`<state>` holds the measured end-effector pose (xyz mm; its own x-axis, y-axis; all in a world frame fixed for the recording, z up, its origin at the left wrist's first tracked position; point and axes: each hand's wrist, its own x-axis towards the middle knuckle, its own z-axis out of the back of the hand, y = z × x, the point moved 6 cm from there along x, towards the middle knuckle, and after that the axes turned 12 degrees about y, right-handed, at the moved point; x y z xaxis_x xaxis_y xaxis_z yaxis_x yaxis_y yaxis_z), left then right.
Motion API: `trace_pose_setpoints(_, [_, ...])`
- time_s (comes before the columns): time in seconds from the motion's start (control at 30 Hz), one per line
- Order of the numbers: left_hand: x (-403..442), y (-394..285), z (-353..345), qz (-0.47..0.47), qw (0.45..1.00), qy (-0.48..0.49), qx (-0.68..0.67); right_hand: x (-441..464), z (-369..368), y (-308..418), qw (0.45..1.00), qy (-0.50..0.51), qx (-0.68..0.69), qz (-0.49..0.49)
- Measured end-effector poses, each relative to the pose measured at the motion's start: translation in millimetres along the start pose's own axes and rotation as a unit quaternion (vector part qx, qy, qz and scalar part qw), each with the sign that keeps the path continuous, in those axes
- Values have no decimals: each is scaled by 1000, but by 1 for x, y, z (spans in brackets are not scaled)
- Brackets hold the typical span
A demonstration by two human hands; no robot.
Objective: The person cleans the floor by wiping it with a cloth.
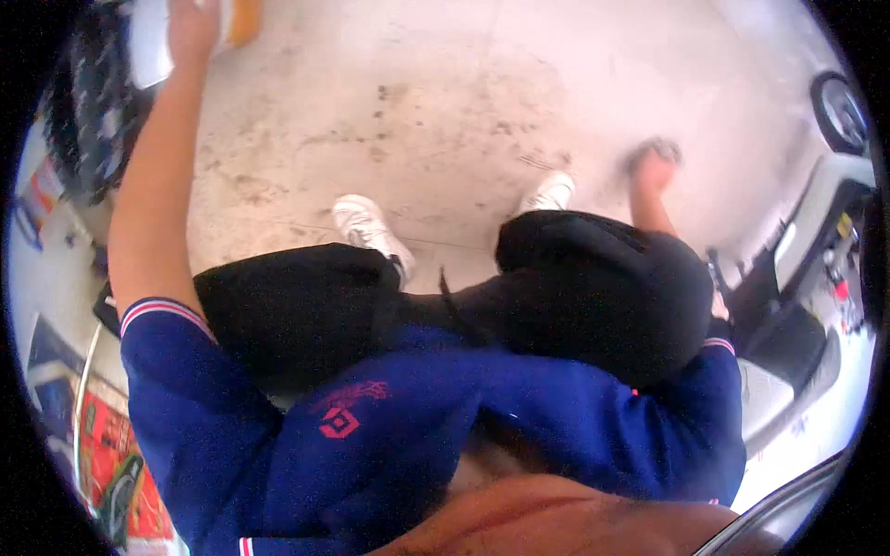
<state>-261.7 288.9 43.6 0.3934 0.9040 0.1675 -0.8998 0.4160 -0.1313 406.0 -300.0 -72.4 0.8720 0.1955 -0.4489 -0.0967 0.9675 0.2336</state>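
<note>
At the top left, my left hand [193,35] reaches far forward with its fingers around a white-and-orange object [151,42], cut off by the frame's edge and too blurred to name. Close beside it is a dark, knobbly surface [88,102] like tyre tread. My right hand [654,171] is low over the pale floor [445,111], beyond my right knee. It is closed and smeared by motion, with something small and dark grey at its fingers that I cannot make out.
My white shoes [366,222] are planted apart on the stained floor. A wheel [842,111] and a grey-and-black piece of equipment [788,315] stand on the right. Red printed packaging [107,445] lies at the lower left by a pale pole [85,389].
</note>
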Motion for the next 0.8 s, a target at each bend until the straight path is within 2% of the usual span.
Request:
trace_pose_setpoints(0.07, [-2,-18,11,-17,1000,9,10,-34,-9,68,996,-58,-23,66])
trace_pose_setpoints(0.1, [-5,-29,20,-23,999,17,15,-22,-43,67,985,-57,-44,159])
trace_pose_setpoints(0.13, [-7,-38,27,-23,999,32,22,-74,-43,130,982,19,-48,183])
trace_pose_setpoints(0.17, [-8,-43,29,-29,998,37,40,-94,-71,149,959,-8,-8,284])
trace_pose_setpoints(0.2, [-8,-49,31,-36,997,42,59,-123,-95,178,923,38,-36,382])
trace_pose_setpoints(0.23, [-9,-53,29,-48,994,40,88,-154,-114,205,877,141,-14,460])
trace_pose_setpoints(0.27, [-8,-55,28,-50,993,38,101,-176,-139,219,839,226,-90,486])
trace_pose_setpoints(0.33, [-9,-55,28,-44,992,39,112,-213,-150,250,780,327,-105,523])
trace_pose_setpoints(0.43, [2,-46,19,-68,993,18,91,-193,-126,264,804,459,28,378])
trace_pose_setpoints(0.47, [-7,-40,17,-77,993,18,85,-177,-106,266,832,504,20,230])
trace_pose_setpoints(0.5, [-13,-34,13,-70,992,30,96,-159,-84,275,851,445,23,277])
trace_pose_setpoints(0.57, [-6,-34,14,-65,991,35,108,-105,-36,283,898,337,32,282])
trace_pose_setpoints(0.6, [-4,-36,17,-65,992,34,107,-54,-27,274,908,268,-14,323])
trace_pose_setpoints(0.63, [-6,-44,23,-63,993,31,92,-43,7,282,923,190,-92,321])
trace_pose_setpoints(0.67, [-7,-51,27,-62,995,27,74,-3,19,273,892,72,-156,419])
trace_pose_setpoints(0.7, [-7,-52,30,-60,996,24,66,-9,45,275,917,99,-166,350])
trace_pose_setpoints(0.73, [-6,-53,32,-54,996,27,64,15,48,259,918,118,-171,337])
trace_pose_setpoints(0.8, [-8,-52,32,-36,997,31,56,58,42,222,902,227,-308,200])
